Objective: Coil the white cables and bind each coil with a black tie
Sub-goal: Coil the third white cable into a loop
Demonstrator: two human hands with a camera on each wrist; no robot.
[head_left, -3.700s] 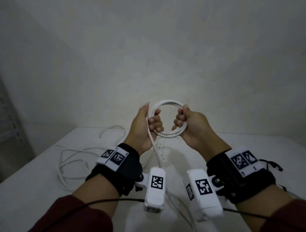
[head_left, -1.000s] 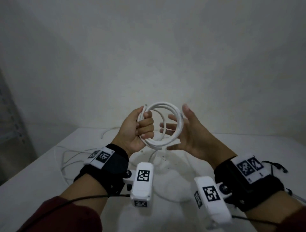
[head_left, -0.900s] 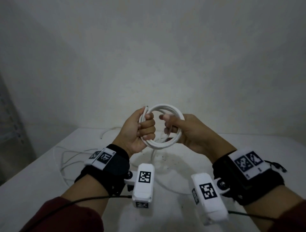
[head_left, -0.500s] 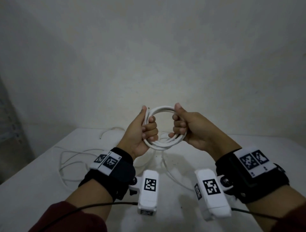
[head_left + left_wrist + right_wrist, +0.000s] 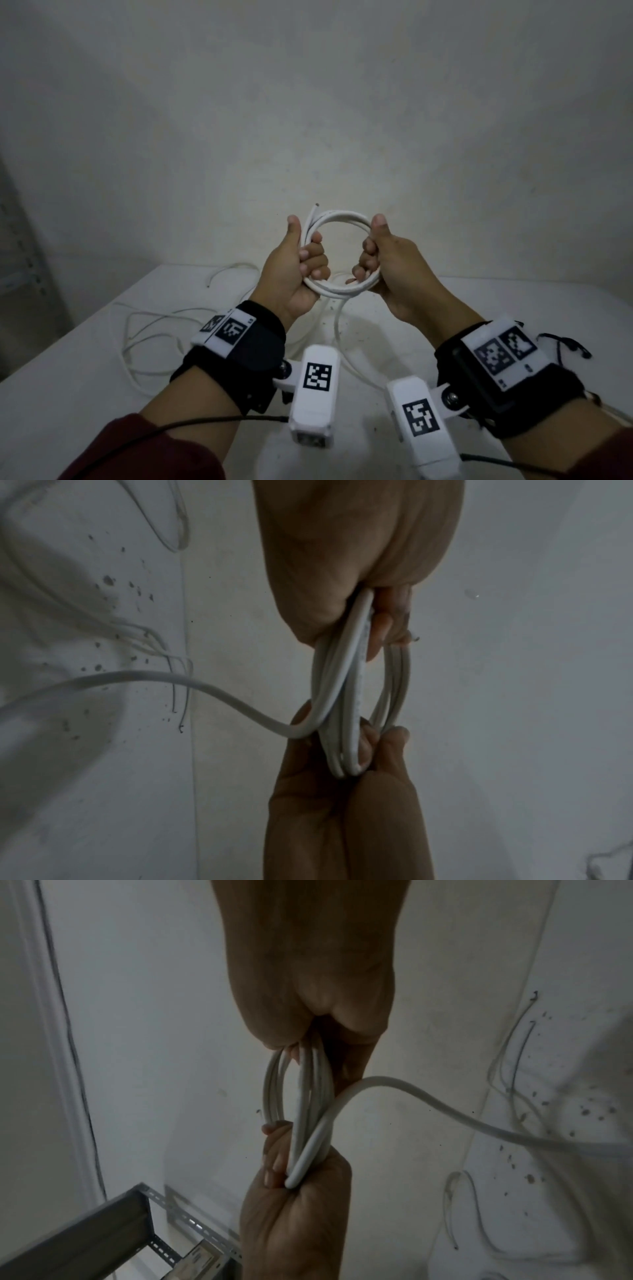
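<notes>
Above the white table (image 5: pixel 85 394), both hands are holding a coil (image 5: pixel 337 219) of white cable up in the air, in front of the pale wall (image 5: pixel 308 102). No box, tray or other container is showing in any view. The coil is standing upright as a ring, its open face turned toward the person, several turns lying side by side. The left hand (image 5: pixel 294 270) is gripping the ring's left side, fingers curled round the strands and thumb pointing up along them. The right hand (image 5: pixel 390 267) is gripping the right side the same way, thumb raised. One cut cable end (image 5: pixel 315 206) is sticking up and slightly right, just above the left thumb. From the bottom of the ring a loose length of cable (image 5: pixel 337 329) is hanging down toward the table between the wrists; in the left wrist view it is leaving the coil beside the right hand's fingers (image 5: pixel 387 631) and curving away sideways. More loose cables (image 5: pixel 144 329) are lying in wide loops on the table to the left. A grey metal rack (image 5: pixel 85 1231) is showing in the right wrist view, beside the wall.
</notes>
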